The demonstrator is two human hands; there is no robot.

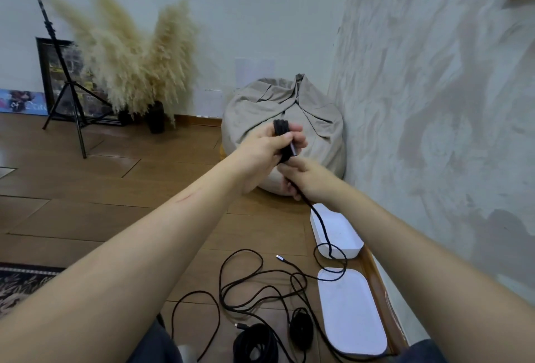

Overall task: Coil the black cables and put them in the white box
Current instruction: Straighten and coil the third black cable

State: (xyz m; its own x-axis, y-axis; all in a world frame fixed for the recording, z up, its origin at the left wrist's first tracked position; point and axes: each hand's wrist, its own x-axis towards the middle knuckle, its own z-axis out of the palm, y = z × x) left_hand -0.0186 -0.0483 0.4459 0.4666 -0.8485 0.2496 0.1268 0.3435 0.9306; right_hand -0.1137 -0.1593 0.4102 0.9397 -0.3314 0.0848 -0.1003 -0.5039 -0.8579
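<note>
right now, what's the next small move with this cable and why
Probably wrap one more loop: the left hand grips a coil, the right hand holds the loose strand just below it, and that strand runs down across the white box to slack on the floor.

I get a single wide-angle view from the head, facing forward and down along both forearms (144,247). The floor (115,218) fills the near and left. A side wall (434,102) runs close on the right, and a back wall (231,15) stands far off. The left hand (260,154) and right hand (307,177) meet mid-frame, with the box (338,226) near right below them.
</note>
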